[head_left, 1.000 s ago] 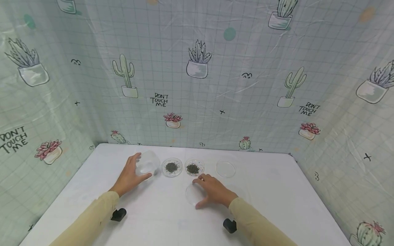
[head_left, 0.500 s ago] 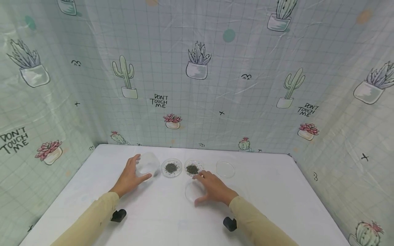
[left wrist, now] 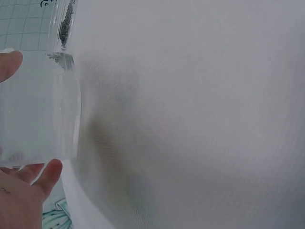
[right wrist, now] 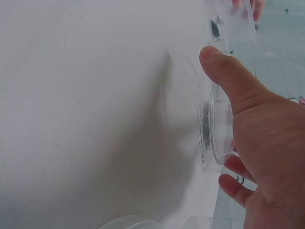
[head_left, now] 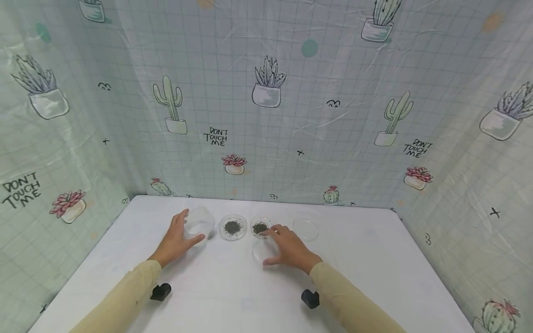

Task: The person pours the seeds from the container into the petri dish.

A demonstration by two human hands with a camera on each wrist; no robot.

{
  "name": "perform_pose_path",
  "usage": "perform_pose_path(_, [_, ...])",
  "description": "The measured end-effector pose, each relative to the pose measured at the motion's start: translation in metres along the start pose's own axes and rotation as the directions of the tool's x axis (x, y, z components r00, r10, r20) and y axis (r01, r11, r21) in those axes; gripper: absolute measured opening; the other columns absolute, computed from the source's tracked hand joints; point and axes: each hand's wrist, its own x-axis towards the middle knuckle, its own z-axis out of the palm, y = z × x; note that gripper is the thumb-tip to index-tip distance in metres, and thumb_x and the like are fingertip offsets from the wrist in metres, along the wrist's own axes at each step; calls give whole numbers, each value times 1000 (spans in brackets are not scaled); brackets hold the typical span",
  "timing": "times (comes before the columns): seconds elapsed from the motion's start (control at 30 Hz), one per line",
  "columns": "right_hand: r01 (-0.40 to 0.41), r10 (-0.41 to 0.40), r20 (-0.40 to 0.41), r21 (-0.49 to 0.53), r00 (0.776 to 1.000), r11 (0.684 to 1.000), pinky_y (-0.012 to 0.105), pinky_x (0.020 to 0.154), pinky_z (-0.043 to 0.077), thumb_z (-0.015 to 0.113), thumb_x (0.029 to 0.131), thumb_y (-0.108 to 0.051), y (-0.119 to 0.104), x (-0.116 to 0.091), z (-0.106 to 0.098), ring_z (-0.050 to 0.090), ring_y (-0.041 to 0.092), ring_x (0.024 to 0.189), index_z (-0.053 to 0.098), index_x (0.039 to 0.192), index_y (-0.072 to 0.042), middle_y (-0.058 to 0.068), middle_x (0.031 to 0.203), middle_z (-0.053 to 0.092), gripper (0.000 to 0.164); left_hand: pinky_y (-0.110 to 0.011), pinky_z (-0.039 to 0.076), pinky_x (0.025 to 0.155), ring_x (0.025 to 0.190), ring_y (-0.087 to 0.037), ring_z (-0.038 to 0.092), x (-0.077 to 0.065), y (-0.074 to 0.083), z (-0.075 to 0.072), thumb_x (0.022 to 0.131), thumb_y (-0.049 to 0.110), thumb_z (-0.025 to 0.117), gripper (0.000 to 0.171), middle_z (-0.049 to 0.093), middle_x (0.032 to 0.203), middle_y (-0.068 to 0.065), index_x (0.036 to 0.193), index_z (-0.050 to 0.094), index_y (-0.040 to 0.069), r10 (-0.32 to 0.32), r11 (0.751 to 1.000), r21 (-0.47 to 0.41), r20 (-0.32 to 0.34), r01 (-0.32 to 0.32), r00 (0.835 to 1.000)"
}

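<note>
My left hand (head_left: pixel 172 238) grips a clear, colourless plastic container (head_left: pixel 200 223) at the back left. In the left wrist view its thumb lies on one side of the container (left wrist: pixel 35 109) and its fingers on the other. My right hand (head_left: pixel 293 249) holds a clear round petri dish lid (head_left: pixel 262 253) between thumb and fingers. That lid is just above the near edge of a petri dish (head_left: pixel 253 223) bearing dark green flakes (head_left: pixel 259 228). The right wrist view shows the lid (right wrist: pixel 222 129) close beside the dish; whether they touch, I cannot tell.
A second petri dish (head_left: pixel 240 236) with similar dark flakes stands between the container and the first dish. Another clear round lid (head_left: pixel 305 239) lies to the right on the white table (head_left: pixel 245 300). A patterned cactus curtain (head_left: pixel 266 129) hangs behind the table's back edge.
My right hand has moved the lid away from me, over the near part of the right-hand dish. My left hand keeps its place on the container.
</note>
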Motion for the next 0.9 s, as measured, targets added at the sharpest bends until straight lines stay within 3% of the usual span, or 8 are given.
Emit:
perform_pose_path(0.23, [-28,28,-19,27,999,999,45,102,47,80,67,-56,1,4,-1,52,27,122,52,136,-16,9,133,52,84,-66,32,109,135,-46,34,2,-3,0,86,46,69,97,16,153,-26,153,11,6,14,1000,16,-4,-14,1000])
perform_pose_path(0.47, [-96,96,-11,37,995,995,44,105,46,80,67,-58,4,10,-2,51,26,123,52,136,-18,8,134,51,85,-66,26,112,140,-44,25,5,-4,1,82,48,72,93,21,153,-25,149,24,4,102,991,95,-80,-95,992])
perform_pose_path(0.9, [-135,138,-29,69,990,988,50,106,44,81,67,-57,8,19,-4,49,31,128,51,137,-14,12,139,49,87,-67,22,109,141,-38,26,14,6,-2,92,46,59,67,29,152,-18,144,37,9,139,984,125,-105,-125,985])
